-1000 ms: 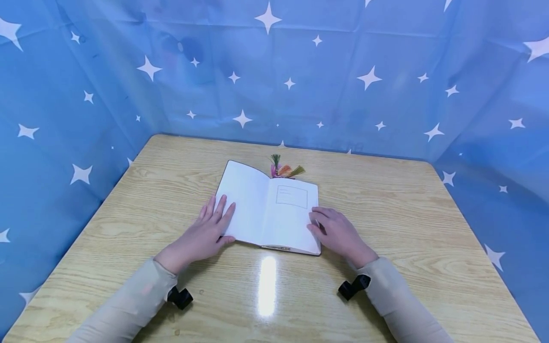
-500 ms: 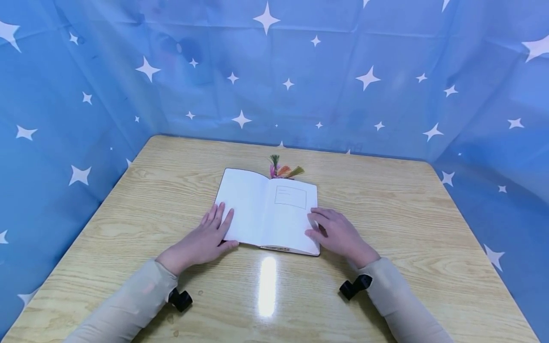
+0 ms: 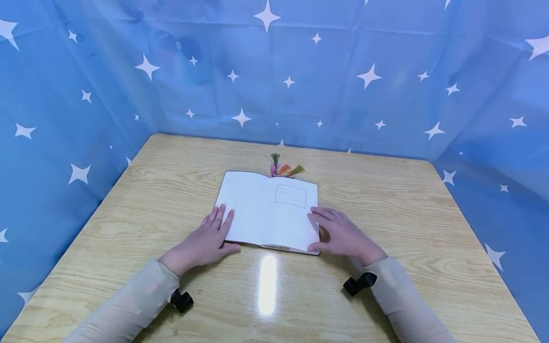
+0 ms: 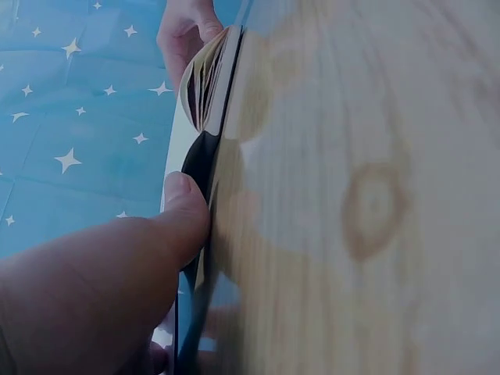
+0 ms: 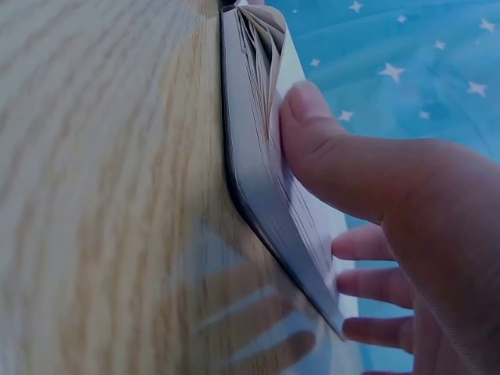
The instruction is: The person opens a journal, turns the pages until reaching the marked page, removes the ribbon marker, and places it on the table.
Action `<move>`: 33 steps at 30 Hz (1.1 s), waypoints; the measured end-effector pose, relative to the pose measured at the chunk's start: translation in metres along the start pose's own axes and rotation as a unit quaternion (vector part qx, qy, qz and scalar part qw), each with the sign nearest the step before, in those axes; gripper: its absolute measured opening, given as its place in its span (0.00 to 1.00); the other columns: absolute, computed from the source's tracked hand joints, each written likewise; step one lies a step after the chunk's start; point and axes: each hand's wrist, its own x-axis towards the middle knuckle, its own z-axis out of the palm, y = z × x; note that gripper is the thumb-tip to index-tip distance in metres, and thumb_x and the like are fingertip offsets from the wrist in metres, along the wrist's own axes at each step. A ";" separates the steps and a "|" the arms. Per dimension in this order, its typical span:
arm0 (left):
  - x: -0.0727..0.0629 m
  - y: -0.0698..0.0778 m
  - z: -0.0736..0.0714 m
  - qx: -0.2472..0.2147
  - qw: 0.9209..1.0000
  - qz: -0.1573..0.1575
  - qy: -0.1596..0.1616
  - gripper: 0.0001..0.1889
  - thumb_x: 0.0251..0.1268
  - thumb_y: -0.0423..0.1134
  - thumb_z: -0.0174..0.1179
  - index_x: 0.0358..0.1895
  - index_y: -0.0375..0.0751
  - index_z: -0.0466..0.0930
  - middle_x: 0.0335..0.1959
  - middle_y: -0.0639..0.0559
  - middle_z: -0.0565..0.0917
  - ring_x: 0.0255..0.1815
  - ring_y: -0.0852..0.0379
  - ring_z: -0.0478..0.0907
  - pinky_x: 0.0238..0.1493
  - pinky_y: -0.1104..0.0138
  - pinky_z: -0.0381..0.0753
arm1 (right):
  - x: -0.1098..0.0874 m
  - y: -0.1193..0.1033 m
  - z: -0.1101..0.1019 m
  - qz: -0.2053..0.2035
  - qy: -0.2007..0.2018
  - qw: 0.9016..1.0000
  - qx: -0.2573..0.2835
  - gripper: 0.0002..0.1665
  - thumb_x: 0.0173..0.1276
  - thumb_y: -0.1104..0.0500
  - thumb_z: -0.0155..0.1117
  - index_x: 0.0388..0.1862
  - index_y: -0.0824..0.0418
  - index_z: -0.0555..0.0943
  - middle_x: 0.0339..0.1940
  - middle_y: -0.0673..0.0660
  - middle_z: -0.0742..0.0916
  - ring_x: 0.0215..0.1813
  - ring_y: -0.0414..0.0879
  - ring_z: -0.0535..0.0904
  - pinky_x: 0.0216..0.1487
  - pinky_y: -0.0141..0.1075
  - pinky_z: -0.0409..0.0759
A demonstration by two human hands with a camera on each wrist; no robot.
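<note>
A notebook (image 3: 246,205) lies spread on the table, its left side blank and its right page (image 3: 288,221) printed with a small box. Colourful tassels (image 3: 284,169) stick out past its far edge. My left hand (image 3: 206,240) rests with straight, spread fingers on the left side's lower outer corner, thumb along the near edge. My right hand (image 3: 343,233) is at the right edge, its thumb (image 5: 312,129) touching the page near the lower corner and its fingertips farther up that edge. In the right wrist view, a thick stack of pages shows beneath the thumb.
The wooden table (image 3: 141,200) extends on all sides of the notebook, with a bright light reflection in front. A blue curtain (image 3: 317,100) with white stars stands behind and at both sides. Each wrist wears a small black camera (image 3: 182,301).
The notebook's left side has come down flatter, and my left hand has shifted slightly toward me with it. My right thumb has spread away from the fingers, toward the lower corner.
</note>
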 end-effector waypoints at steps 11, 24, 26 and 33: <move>0.001 0.006 0.001 0.011 1.000 -0.014 0.009 0.49 0.62 0.70 0.40 0.73 0.34 0.38 0.72 0.30 0.37 0.72 0.36 0.32 0.68 0.49 0.42 | 0.000 -0.003 0.000 0.003 -0.006 1.000 -0.004 0.52 0.52 0.28 0.60 0.66 0.62 0.69 0.68 0.60 0.68 0.67 0.60 0.61 0.63 0.57 0.58; 0.004 0.011 0.003 0.010 1.000 -0.022 0.009 0.53 0.60 0.71 0.40 0.72 0.29 0.39 0.72 0.31 0.38 0.72 0.37 0.35 0.68 0.49 0.43 | 0.001 -0.006 0.002 0.021 -0.004 1.000 -0.003 0.48 0.56 0.28 0.57 0.67 0.58 0.68 0.68 0.57 0.69 0.69 0.57 0.60 0.66 0.53 0.54; 0.005 0.012 0.003 0.011 1.000 -0.023 0.014 0.53 0.60 0.71 0.40 0.72 0.29 0.40 0.72 0.31 0.39 0.72 0.37 0.35 0.68 0.49 0.44 | 0.001 -0.007 0.001 0.025 0.000 1.000 -0.001 0.47 0.56 0.29 0.57 0.66 0.57 0.69 0.67 0.56 0.70 0.68 0.57 0.61 0.66 0.53 0.55; 0.008 0.015 0.004 0.020 0.999 -0.031 0.037 0.55 0.57 0.73 0.42 0.70 0.25 0.45 0.71 0.31 0.44 0.72 0.37 0.40 0.67 0.48 0.48 | 0.003 -0.011 -0.002 0.007 0.036 0.999 0.010 0.46 0.56 0.30 0.58 0.64 0.59 0.72 0.65 0.57 0.73 0.66 0.56 0.65 0.65 0.52 0.58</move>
